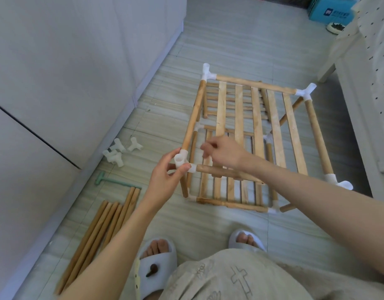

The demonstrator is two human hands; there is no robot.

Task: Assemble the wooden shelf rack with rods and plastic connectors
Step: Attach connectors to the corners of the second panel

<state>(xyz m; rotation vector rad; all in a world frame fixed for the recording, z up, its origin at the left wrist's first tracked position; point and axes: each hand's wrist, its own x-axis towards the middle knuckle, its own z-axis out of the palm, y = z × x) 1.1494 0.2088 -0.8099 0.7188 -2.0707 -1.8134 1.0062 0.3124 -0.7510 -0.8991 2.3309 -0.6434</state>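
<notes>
A two-tier wooden shelf rack point(275, 126) of slats and rods stands on the tiled floor, joined by white plastic connectors. My left hand point(165, 172) grips the near-left top corner connector point(182, 161), thumb and fingers curled round it. My right hand point(221, 151) hovers just right of it above the slats, blurred, fingers loosely curled; I cannot tell if it holds anything. Other connectors sit at the far-left corner point(208, 73), far-right corner point(307, 90) and near-right corner point(336, 180). Several spare rods point(100, 230) lie on the floor at left.
Loose white connectors point(119, 151) and a green mallet point(109, 180) lie near the white cabinet wall point(56, 83). A sofa with dotted cover point(373, 83) is at right. A blue box point(329, 11) and a bowl sit far back. My slippered feet are below.
</notes>
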